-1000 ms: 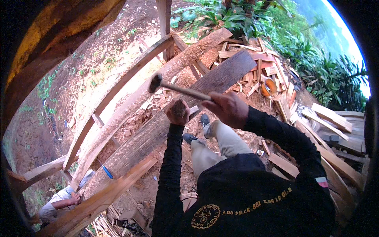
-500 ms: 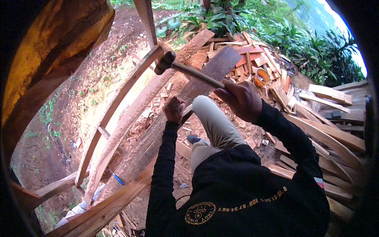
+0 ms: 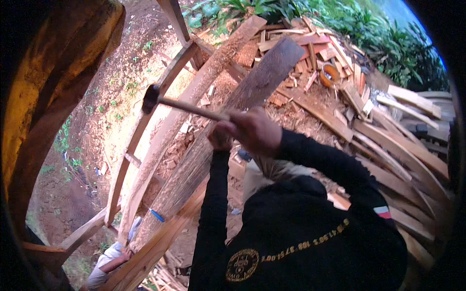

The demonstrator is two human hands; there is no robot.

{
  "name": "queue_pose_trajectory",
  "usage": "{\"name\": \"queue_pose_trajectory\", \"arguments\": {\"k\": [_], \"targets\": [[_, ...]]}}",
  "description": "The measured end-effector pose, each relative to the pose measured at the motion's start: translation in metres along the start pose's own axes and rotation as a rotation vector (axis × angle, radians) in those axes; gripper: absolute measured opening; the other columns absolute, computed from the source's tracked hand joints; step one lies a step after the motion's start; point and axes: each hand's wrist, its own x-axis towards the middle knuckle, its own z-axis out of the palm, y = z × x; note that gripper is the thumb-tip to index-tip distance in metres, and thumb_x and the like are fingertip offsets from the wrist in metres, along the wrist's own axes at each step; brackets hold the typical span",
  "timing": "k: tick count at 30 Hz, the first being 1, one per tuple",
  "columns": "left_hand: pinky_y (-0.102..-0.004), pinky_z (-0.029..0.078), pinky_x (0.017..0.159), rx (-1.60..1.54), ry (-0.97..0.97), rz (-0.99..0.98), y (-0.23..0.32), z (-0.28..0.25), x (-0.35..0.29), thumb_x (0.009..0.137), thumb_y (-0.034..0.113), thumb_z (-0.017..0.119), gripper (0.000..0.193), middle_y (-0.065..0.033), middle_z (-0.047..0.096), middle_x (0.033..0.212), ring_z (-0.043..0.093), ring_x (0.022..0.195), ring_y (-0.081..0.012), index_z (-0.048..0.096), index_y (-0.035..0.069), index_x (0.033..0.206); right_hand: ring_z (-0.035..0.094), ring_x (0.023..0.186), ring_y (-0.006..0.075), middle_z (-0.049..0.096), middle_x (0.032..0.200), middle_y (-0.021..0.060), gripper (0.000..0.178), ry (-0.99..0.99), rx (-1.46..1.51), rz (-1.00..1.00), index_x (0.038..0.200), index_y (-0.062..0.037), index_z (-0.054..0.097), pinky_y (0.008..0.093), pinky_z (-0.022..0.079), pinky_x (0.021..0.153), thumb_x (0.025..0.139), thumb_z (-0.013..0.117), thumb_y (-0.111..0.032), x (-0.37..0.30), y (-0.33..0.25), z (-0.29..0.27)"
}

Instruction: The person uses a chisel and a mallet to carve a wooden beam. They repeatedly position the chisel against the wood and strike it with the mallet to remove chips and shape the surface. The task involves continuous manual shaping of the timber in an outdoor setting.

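Note:
My right hand [image 3: 257, 131] grips a hammer by its wooden handle [image 3: 191, 107]. The dark hammer head [image 3: 151, 98] points left, over the curved wooden frame [image 3: 127, 159]. Close against the right hand, partly behind it, my left hand [image 3: 221, 136] is closed in a fist over a long weathered plank [image 3: 194, 162]. What the fist holds is hidden. The plank slants from upper right to lower left, and a blue-handled tool [image 3: 156, 215] lies by its lower end.
Wood offcuts [image 3: 310, 53] heap up at the back, with an orange bowl [image 3: 330, 76] among them. Curved boards [image 3: 403, 140] are stacked at right. A large yellow-brown timber [image 3: 58, 63] looms at left. Another person's hand [image 3: 127, 253] rests near the lower left beams.
The hammer has swung left and down, bringing my right hand beside the left one. My raised knee has dropped from sight behind the arms. The other person's hand has come into view.

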Motion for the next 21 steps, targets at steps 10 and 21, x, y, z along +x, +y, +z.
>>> {"name": "queue_pose_trajectory", "arguments": {"k": [10, 21], "targets": [[-0.0346, 0.048, 0.068, -0.061, -0.1, 0.048, 0.043, -0.051, 0.026, 0.069, 0.018, 0.067, 0.015, -0.0035, 0.06, 0.078, 0.06, 0.075, -0.0215, 0.058, 0.011, 0.078, 0.05, 0.039, 0.0235, 0.047, 0.051, 0.01, 0.036, -0.171, -0.025, -0.072, 0.078, -0.0037, 0.054, 0.0401, 0.039, 0.043, 0.101, 0.045, -0.03, 0.041, 0.01, -0.021], [-0.0333, 0.049, 0.068, 0.214, -0.077, 0.091, 0.014, -0.061, 0.003, 0.063, 0.008, 0.065, 0.02, -0.0025, 0.059, 0.073, 0.061, 0.073, -0.0186, 0.058, 0.009, 0.082, 0.053, 0.043, 0.0258, 0.05, 0.052, 0.0098, 0.023, -0.368, -0.224, -0.215, 0.084, -0.0055, 0.056, 0.0403, 0.041, 0.042, 0.096, 0.057, -0.025, 0.035, -0.02, -0.046]]}}
